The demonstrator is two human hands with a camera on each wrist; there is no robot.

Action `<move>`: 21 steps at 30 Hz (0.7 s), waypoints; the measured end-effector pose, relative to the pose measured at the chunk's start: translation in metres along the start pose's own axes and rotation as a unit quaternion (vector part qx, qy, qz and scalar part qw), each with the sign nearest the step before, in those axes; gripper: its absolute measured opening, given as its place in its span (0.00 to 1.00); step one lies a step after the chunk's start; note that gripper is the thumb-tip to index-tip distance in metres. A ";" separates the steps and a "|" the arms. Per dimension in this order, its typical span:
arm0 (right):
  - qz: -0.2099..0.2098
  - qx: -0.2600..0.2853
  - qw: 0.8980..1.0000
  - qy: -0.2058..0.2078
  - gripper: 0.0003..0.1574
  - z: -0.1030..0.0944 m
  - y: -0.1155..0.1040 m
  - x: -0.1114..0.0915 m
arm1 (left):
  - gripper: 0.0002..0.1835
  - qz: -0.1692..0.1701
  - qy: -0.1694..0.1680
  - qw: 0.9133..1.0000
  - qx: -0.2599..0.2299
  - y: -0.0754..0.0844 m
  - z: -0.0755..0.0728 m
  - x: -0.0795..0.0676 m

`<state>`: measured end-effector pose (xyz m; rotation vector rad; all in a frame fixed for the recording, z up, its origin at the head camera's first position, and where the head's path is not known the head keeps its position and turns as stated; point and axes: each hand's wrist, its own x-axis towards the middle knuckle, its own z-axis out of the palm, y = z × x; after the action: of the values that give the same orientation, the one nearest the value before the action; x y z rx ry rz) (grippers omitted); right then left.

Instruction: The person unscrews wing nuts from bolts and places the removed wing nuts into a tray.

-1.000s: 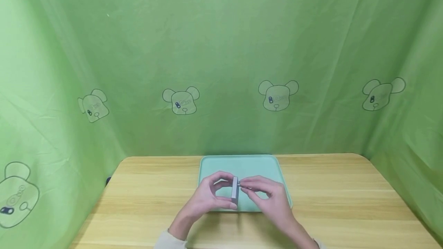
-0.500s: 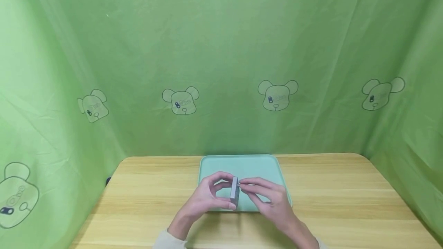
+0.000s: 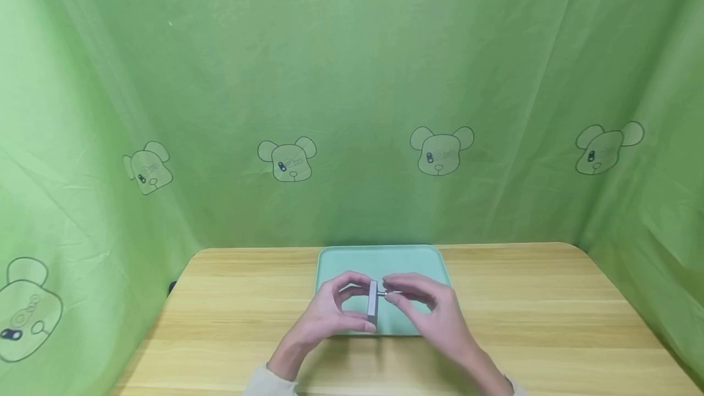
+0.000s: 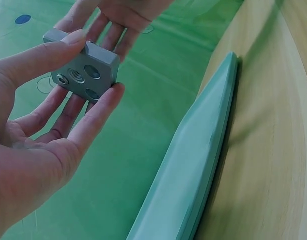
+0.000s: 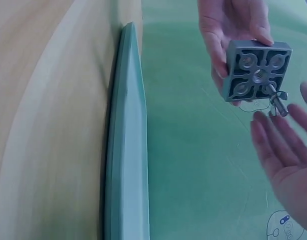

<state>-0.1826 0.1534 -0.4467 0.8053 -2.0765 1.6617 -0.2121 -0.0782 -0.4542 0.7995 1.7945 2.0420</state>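
Above the mint-green rectangular tray (image 3: 352,260), the left hand (image 3: 324,311) pinches a grey square metal block (image 5: 258,65) between thumb and fingers; the right hand (image 3: 442,315)'s spread fingers and thumb flank its protruding silver winged bolt (image 5: 278,101).

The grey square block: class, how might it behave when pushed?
The grey square block is probably stiff, judging by its thick, ribbed body. Flat sides suggest sliding rather than rolling. Laid ribbed side down, it would likely tilt on the protruding bolt.
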 end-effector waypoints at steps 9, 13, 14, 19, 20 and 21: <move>0.264 0.110 0.958 0.008 0.23 -0.005 -0.003 0.003 | 0.37 0.003 0.017 0.998 0.052 0.000 0.005 0.000; 0.318 0.148 0.936 -0.005 0.27 -0.008 -0.002 0.004 | 0.38 0.012 0.021 0.997 0.074 0.001 0.007 0.000; 0.325 0.155 0.933 -0.011 0.28 -0.009 -0.001 0.004 | 0.38 0.015 0.021 0.996 0.080 0.001 0.007 0.000; 0.341 0.171 0.923 -0.041 0.30 -0.010 0.000 0.004 | 0.38 0.028 0.020 0.994 0.101 0.000 0.008 0.000; 0.342 0.173 0.922 -0.045 0.31 -0.010 0.000 0.003 | 0.38 0.030 0.019 0.994 0.104 0.000 0.008 0.000; 0.343 0.174 0.922 -0.047 0.31 -0.010 0.000 0.003 | 0.38 0.031 0.019 0.994 0.106 0.000 0.008 0.000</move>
<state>-0.1855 0.1622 -0.4424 0.2363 -2.3203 2.4489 -0.2073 -0.0713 -0.4539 0.8908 2.0581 1.9372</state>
